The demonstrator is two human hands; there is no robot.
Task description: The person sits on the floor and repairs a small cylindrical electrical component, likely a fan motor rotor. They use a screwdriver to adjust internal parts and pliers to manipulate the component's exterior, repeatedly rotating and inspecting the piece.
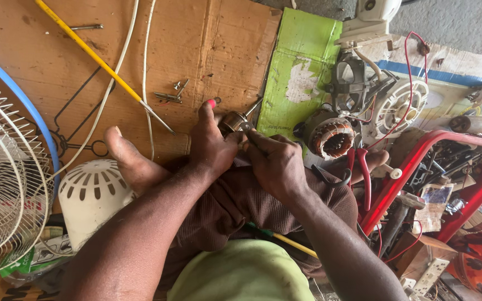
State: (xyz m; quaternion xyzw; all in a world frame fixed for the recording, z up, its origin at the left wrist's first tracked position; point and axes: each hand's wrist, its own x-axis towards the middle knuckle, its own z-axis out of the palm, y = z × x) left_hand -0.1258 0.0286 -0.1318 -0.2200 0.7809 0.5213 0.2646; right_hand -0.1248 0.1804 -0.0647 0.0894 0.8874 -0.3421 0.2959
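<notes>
We've got our left hand [210, 146] wrapped round a small metal rotor [234, 121], fingers closed tight. Right hand [274, 161] pinches a thin tool against it, just left of the stator [330, 137].

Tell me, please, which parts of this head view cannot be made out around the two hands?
- Small metal part: mostly covered by the left hand and right hand; its shape is unclear.
- Right hand's fingertips: curled under, so any tool is hidden.
- Fan guard: cut off by the left edge.
- Screws on the cardboard: too small to type.
</notes>
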